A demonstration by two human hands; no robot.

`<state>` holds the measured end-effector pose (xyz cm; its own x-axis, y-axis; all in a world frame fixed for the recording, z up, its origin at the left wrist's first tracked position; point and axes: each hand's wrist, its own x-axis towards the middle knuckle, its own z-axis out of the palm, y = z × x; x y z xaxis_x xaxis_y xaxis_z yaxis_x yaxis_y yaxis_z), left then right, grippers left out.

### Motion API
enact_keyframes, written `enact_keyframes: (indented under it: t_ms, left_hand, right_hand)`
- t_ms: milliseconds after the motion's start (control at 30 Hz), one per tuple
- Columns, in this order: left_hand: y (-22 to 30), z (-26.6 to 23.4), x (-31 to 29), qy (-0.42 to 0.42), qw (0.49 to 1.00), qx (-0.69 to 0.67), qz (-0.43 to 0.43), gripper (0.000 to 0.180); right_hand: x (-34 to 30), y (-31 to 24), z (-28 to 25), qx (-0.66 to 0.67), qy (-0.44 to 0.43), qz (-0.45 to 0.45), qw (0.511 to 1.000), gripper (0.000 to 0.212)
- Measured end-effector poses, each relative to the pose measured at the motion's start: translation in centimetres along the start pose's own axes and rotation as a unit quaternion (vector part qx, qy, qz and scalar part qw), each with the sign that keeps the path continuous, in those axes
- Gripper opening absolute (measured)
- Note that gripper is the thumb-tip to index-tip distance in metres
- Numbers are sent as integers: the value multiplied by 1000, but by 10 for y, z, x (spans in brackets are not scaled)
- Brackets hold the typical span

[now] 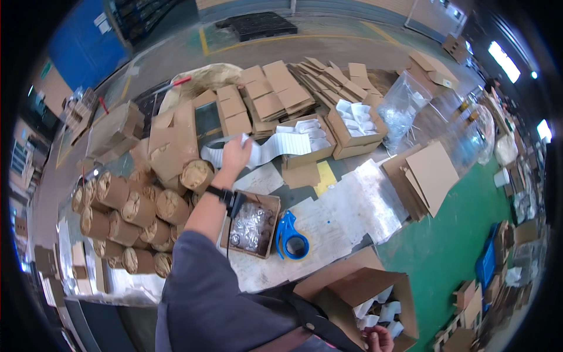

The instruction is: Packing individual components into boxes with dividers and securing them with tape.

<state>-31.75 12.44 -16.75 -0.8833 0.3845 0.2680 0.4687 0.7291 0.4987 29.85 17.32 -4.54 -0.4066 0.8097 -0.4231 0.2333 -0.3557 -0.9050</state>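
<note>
My left hand (236, 155) reaches out over the worktable, its fingers closed on a long white strip of labels (283, 145). The strip curls on both sides of the hand, and its right end lies over a small carton (316, 154) with white-wrapped pieces in it. Low on the right, my right hand (378, 339) is at the near side of an open cardboard box (404, 305). Its fingers are curled together; what they hold, if anything, is hidden. White pieces (389, 311) lie in that box beside the hand.
Brown paper-wrapped rolls (139, 209) are stacked at the left. Near the middle sit a blue tape dispenser (291, 237) and a box of clear plastic bags (251, 227). Flattened cartons (281, 91) lie along the far side, with a second filled carton (355, 126) and a clear bag (404, 108) at right.
</note>
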Motion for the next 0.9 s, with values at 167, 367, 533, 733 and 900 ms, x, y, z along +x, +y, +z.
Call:
enact_keyframes:
  t_ms: [167, 367, 533, 733, 900]
  left_hand:
    - [193, -62, -126, -303, 818, -445, 203, 21]
    - [258, -17, -265, -523, 601, -563, 219, 21]
    - [277, -8, -297, -555, 544, -629, -22, 59]
    - [291, -4, -306, -596, 590, -544, -27, 26]
    - [294, -9, -313, -625, 601, -498, -3, 35]
  right_hand:
    - [53, 16, -7, 66, 2, -155, 986, 34]
    - [99, -38, 18, 213, -105, -92, 967, 87]
    - [88, -11, -7, 133, -24, -135, 982, 79]
    - [72, -2, -22, 166, -80, -124, 975, 71]
    - [66, 2, -34, 94, -20, -160, 982, 49]
